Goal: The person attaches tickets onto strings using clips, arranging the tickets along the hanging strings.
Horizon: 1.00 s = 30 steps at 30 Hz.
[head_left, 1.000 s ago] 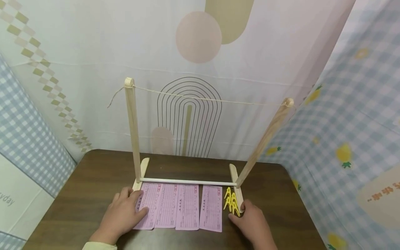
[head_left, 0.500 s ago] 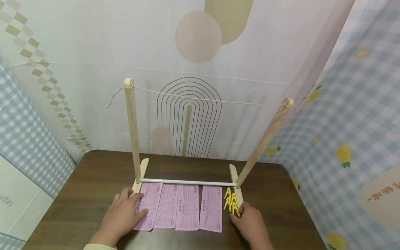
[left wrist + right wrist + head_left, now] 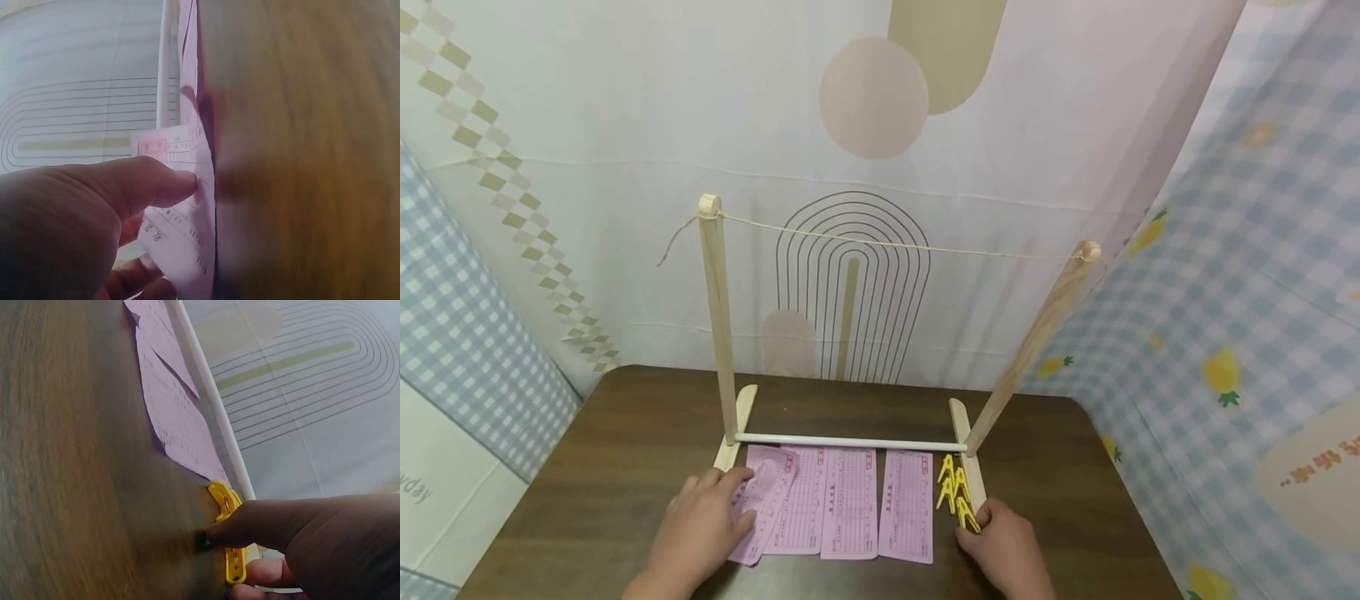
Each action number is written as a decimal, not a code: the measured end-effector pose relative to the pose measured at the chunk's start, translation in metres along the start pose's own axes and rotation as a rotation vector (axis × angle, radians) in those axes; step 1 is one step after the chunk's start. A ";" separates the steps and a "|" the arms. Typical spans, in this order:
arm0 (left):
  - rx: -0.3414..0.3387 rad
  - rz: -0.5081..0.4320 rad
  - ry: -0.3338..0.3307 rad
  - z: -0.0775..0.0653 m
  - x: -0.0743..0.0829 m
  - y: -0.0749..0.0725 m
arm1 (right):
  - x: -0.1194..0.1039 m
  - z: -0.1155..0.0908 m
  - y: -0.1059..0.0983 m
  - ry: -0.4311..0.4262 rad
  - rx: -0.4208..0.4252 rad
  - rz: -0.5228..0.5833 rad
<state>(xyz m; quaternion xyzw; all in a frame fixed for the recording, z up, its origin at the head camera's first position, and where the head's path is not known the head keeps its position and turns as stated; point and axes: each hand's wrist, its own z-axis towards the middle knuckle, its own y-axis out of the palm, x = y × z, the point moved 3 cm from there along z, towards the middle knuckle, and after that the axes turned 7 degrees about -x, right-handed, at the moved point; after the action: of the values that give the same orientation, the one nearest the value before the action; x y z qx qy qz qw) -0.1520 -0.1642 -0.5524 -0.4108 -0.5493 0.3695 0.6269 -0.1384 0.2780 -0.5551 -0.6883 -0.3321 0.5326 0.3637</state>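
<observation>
Several pink printed paper slips lie in a row on the table. My left hand pinches the leftmost slip, which is turned askew and overlaps its neighbour. In the left wrist view the thumb lies on the face of that slip, which bends, with fingers behind it. To the right of the row are several yellow clothespins. My right hand pinches the nearest clothespin between thumb and fingers. In the right wrist view the thumb partly covers that clothespin.
A wooden frame stands behind the slips, with a left post, a right post and a string tied between their tops. A white rod joins its feet. Patterned cloth hangs behind the brown table.
The leftmost slip has turned clockwise and shifted over its neighbour under my left hand. The nearest clothespin has come slightly away from the others, towards me, with my right hand. The view has tilted slightly.
</observation>
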 end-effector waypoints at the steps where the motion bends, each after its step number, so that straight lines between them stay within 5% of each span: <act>1: -0.001 -0.003 0.002 0.000 0.000 0.000 | 0.001 0.000 0.000 -0.002 -0.001 0.003; 14: -0.020 -0.190 0.038 0.001 -0.007 -0.001 | 0.008 0.000 -0.001 0.006 -0.042 0.025; 25: -0.056 -0.419 -0.065 0.004 -0.021 -0.019 | 0.011 -0.008 -0.021 0.044 -0.042 0.038; 30: -0.063 -0.582 -0.116 0.006 -0.021 -0.029 | 0.005 -0.008 -0.032 -0.044 -0.047 0.295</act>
<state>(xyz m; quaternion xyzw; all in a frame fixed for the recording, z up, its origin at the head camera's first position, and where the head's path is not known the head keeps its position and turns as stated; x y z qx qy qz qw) -0.1602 -0.1943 -0.5338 -0.2335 -0.6902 0.1797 0.6609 -0.1323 0.2974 -0.5284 -0.7262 -0.2473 0.5873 0.2579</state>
